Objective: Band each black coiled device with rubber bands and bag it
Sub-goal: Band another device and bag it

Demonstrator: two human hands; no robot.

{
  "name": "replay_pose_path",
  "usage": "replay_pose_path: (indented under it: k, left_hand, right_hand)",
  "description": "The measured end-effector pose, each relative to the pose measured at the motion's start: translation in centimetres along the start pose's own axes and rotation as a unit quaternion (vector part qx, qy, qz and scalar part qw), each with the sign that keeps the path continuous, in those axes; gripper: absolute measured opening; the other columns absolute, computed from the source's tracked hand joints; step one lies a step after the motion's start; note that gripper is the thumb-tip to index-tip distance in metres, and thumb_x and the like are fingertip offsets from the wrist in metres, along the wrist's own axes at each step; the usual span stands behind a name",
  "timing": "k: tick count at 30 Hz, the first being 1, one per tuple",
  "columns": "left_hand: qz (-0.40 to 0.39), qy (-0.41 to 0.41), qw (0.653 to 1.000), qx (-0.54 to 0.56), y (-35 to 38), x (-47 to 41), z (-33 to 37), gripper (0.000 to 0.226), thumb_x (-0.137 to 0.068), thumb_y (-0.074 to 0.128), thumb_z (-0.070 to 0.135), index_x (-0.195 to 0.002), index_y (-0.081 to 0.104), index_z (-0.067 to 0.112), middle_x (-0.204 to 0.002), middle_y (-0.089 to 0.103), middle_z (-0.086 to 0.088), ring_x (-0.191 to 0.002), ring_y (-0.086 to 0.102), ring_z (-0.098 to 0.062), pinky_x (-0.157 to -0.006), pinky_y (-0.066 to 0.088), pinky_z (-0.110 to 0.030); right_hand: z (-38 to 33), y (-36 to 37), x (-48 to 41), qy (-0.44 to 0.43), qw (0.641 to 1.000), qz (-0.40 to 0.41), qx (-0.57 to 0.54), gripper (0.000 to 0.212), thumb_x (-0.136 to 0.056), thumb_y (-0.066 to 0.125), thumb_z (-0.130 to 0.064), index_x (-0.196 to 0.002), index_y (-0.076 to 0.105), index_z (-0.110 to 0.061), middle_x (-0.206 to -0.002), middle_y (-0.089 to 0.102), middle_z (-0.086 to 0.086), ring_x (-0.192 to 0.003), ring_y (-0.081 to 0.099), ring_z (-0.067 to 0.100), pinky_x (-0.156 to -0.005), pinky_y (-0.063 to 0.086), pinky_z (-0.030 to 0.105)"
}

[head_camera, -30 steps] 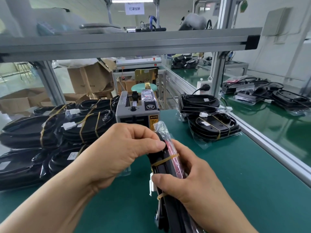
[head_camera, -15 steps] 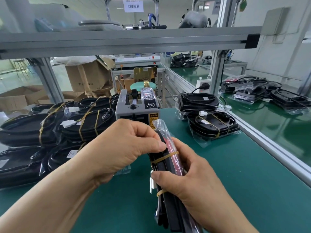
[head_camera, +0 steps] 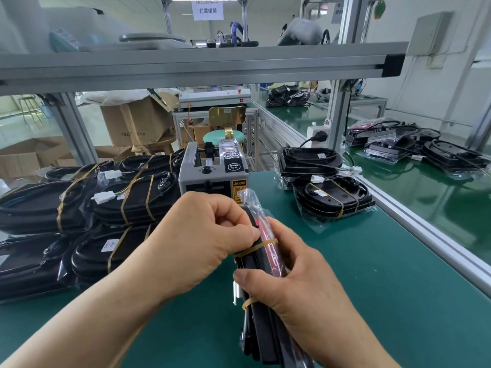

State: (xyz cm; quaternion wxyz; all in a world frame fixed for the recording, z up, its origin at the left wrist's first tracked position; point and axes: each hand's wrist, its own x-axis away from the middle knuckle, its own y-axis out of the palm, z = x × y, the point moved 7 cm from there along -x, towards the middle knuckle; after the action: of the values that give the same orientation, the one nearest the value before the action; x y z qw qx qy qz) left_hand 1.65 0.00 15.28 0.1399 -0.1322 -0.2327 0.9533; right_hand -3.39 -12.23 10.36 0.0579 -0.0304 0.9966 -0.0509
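Banded, bagged black devices [head_camera: 125,205] lie piled at the left on the green tabletop [head_camera: 372,288]. The left hand [head_camera: 202,243], its fingers [head_camera: 233,221] curled, pinches the top of the black coiled device [head_camera: 249,264] at its upper rubber band [head_camera: 259,246]. The device is held edge-up above the tabletop. The right hand [head_camera: 300,296] grips it lower down, thumb across its edge. Farther right lies another bagged device [head_camera: 334,200].

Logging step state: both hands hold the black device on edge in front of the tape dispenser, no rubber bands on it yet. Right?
Wrong on the bands. The head view shows two on the black device: an upper band at the left hand, a lower band by the right hand. Otherwise right, tape dispenser behind.
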Motion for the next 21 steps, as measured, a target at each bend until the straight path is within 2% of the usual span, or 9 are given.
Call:
replay_pose_path:
  k: [4, 6, 9, 11, 13, 16, 18, 19, 21]
  left_hand:
    - [0.043, 0.009, 0.999, -0.023, -0.1, 0.2, -0.9, 0.014, -0.074, 0.080, 0.034, -0.078, 0.068, 0.027, -0.055, 0.047, 0.011, -0.045, 0.038, -0.003, -0.044, 0.035, -0.014]
    - [0.090, -0.002, 0.996, -0.011, -0.2, 0.5, -1.7, 0.027, -0.067, 0.081, 0.042, -0.086, 0.063, 0.038, -0.071, 0.056, 0.015, -0.054, 0.047, -0.001, -0.055, 0.042, -0.018]
    - [0.140, -0.035, 0.988, 0.052, 0.4, 1.0, -2.7, 0.035, -0.061, 0.074, 0.047, -0.092, 0.060, 0.040, -0.090, 0.061, 0.012, -0.069, 0.057, 0.004, -0.061, 0.045, -0.012]
    - [0.171, -0.043, 0.981, 0.075, 0.9, 1.0, -3.0, 0.029, -0.069, 0.075, 0.044, -0.093, 0.061, 0.038, -0.094, 0.061, 0.008, -0.071, 0.057, 0.006, -0.058, 0.042, -0.006]
    - [0.191, -0.053, 0.971, 0.131, 1.2, 0.9, -3.1, 0.031, -0.070, 0.075, 0.045, -0.095, 0.061, 0.034, -0.095, 0.064, 0.003, -0.069, 0.060, 0.005, -0.056, 0.044, -0.008]
    - [0.200, -0.059, 0.966, 0.155, 1.8, 0.8, -3.5, 0.053, -0.058, 0.069, 0.060, -0.103, 0.059, 0.034, -0.108, 0.065, 0.000, -0.091, 0.066, -0.008, -0.078, 0.056, -0.029]
    - [0.183, -0.056, 0.970, 0.153, 2.3, 1.4, -3.6, 0.064, -0.052, 0.065, 0.070, -0.108, 0.056, 0.041, -0.114, 0.064, 0.002, -0.101, 0.066, -0.012, -0.090, 0.055, -0.038]
    - [0.165, -0.050, 0.972, 0.162, 2.6, 1.6, -3.7, 0.066, -0.052, 0.067, 0.071, -0.111, 0.055, 0.045, -0.116, 0.064, 0.003, -0.104, 0.065, -0.012, -0.091, 0.055, -0.038]
    - [0.127, -0.034, 0.976, 0.172, 3.0, 2.3, -3.5, 0.069, -0.049, 0.073, 0.071, -0.113, 0.054, 0.053, -0.118, 0.063, 0.012, -0.108, 0.063, -0.004, -0.085, 0.056, -0.027]
  right_hand:
    - [0.0, -0.1, -0.2, 0.000, 1.000, 0.002, 0.008, 0.048, -0.063, 0.073, -0.027, -0.106, 0.064, -0.045, -0.074, 0.068, -0.001, -0.057, 0.060, 0.006, -0.056, 0.052, 0.017]
    - [0.1, -0.1, -0.2, 0.002, 1.000, 0.007, 0.013, 0.047, -0.063, 0.073, -0.026, -0.104, 0.064, -0.048, -0.079, 0.071, 0.002, -0.061, 0.064, 0.011, -0.059, 0.057, 0.023]
    - [0.1, -0.3, -0.1, -0.003, 0.999, 0.023, 0.043, 0.052, -0.069, 0.080, -0.023, -0.110, 0.062, -0.049, -0.086, 0.073, 0.002, -0.072, 0.069, 0.019, -0.068, 0.061, 0.031]
    - [0.0, -0.1, 0.0, -0.008, 0.997, 0.026, 0.068, 0.055, -0.073, 0.081, -0.022, -0.117, 0.060, -0.047, -0.088, 0.073, -0.002, -0.076, 0.069, 0.017, -0.070, 0.059, 0.026]
    - [0.0, 0.2, 0.0, -0.014, 0.997, 0.025, 0.076, 0.057, -0.073, 0.081, -0.022, -0.118, 0.059, -0.049, -0.088, 0.073, -0.006, -0.076, 0.069, 0.011, -0.068, 0.056, 0.020]
    - [-0.1, 0.1, 0.3, -0.020, 0.998, 0.031, 0.056, 0.058, -0.070, 0.084, -0.022, -0.107, 0.059, -0.059, -0.089, 0.075, -0.015, -0.078, 0.070, 0.003, -0.067, 0.053, 0.013]
    - [0.0, -0.1, 0.5, -0.023, 0.998, 0.029, 0.043, 0.064, -0.067, 0.087, -0.025, -0.111, 0.057, -0.060, -0.090, 0.075, -0.019, -0.080, 0.071, -0.001, -0.068, 0.051, 0.009]
    - [0.0, -0.3, 0.7, -0.024, 0.999, 0.029, 0.036, 0.069, -0.063, 0.087, -0.028, -0.116, 0.056, -0.057, -0.092, 0.075, -0.020, -0.082, 0.071, -0.002, -0.070, 0.050, 0.008]
    - [0.2, -0.7, 0.9, -0.035, 0.999, 0.030, 0.020, 0.075, -0.055, 0.084, -0.032, -0.121, 0.056, -0.054, -0.095, 0.075, -0.020, -0.086, 0.071, -0.003, -0.072, 0.050, 0.008]
